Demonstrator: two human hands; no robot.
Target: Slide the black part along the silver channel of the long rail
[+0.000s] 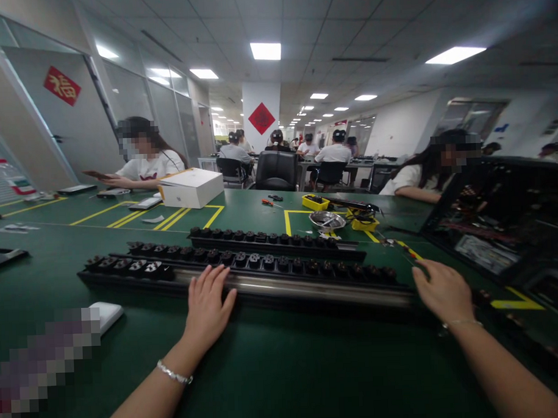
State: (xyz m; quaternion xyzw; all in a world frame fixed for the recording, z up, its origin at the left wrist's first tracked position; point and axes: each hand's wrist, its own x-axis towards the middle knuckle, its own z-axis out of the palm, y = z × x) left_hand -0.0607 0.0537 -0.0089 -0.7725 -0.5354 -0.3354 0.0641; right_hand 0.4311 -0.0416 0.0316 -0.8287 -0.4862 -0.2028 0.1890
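Note:
Several long black strips with rows of socket-like blocks lie across the green table. The nearest power strip (309, 288) has a bare metallic stretch and a group of blocks at its left end. My left hand (208, 303) lies on this strip with its fingers stretched out. Over at its right end, my right hand (444, 288) is palm down with thumb and forefinger apart; its other fingers are mostly hidden. Whether it touches the strip I cannot tell. Behind lie a second power strip (226, 258) and a third power strip (261, 237).
A white box (191, 187) stands at the back left. A metal bowl (327, 221), a yellow tray (315, 201) and an orange screwdriver (267, 202) are behind the strips. An open black computer case (503, 219) stands at the right. Co-workers sit across the table.

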